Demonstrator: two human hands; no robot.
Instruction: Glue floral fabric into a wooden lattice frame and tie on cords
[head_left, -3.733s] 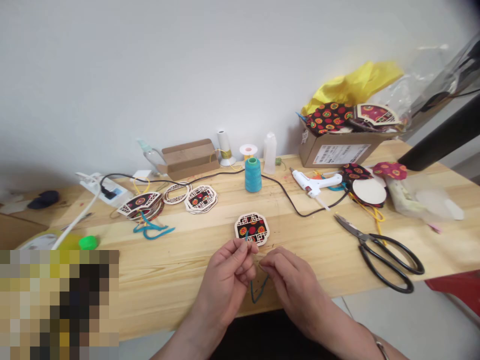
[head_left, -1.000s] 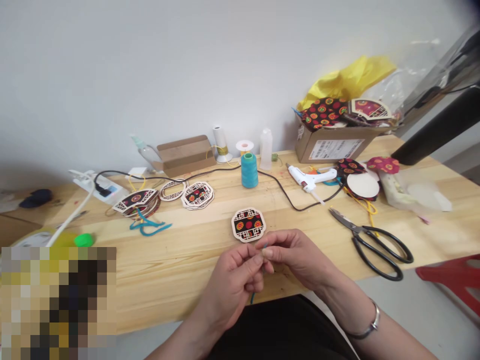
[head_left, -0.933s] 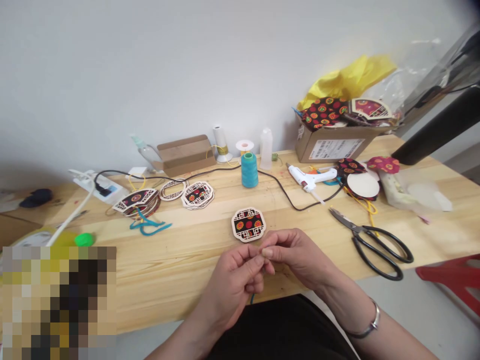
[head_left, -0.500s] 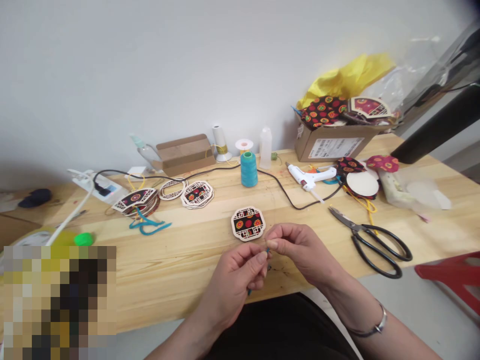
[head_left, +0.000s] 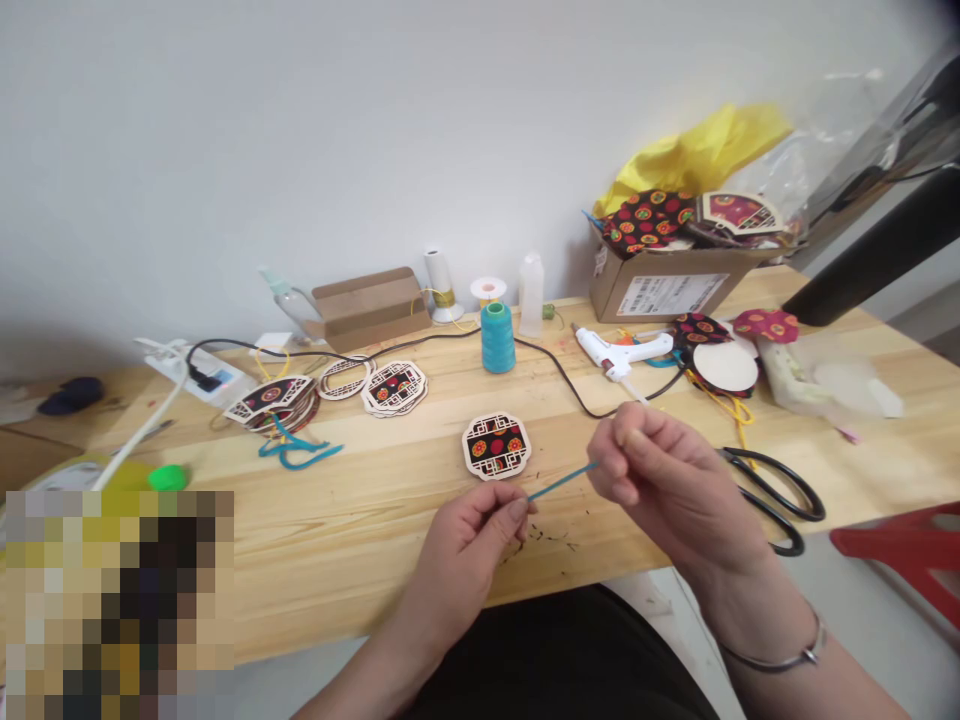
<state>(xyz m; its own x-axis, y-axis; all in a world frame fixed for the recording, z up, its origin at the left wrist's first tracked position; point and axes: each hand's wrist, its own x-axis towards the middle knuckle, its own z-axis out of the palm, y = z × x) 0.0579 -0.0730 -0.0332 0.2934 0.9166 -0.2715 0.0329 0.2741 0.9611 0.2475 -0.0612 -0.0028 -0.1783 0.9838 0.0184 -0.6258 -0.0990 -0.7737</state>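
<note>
A thin blue cord [head_left: 561, 482] runs taut between my two hands over the table's front part. Closed in a pinch, my left hand [head_left: 472, 540] grips its left end. My right hand [head_left: 667, 480], higher and to the right, has its fingers closed on the other end and covers part of the scissors. Just beyond my left hand lies a wooden lattice piece [head_left: 496, 447] with dark flowered fabric in its middle. Behind that piece stands a cone of teal thread [head_left: 498, 340].
Black-handled scissors [head_left: 806, 490] lie at the right. A white glue gun [head_left: 622, 350] rests behind my right hand, its black cable crossing the table. A cardboard box [head_left: 660, 285] stands at the back right. Stacked fan-shaped pieces [head_left: 274, 400] and a power strip [head_left: 217, 380] are at the left.
My right hand has moved right and up, away from my left hand, drawing the blue cord out between them. The left hand has stayed nearly in place.
</note>
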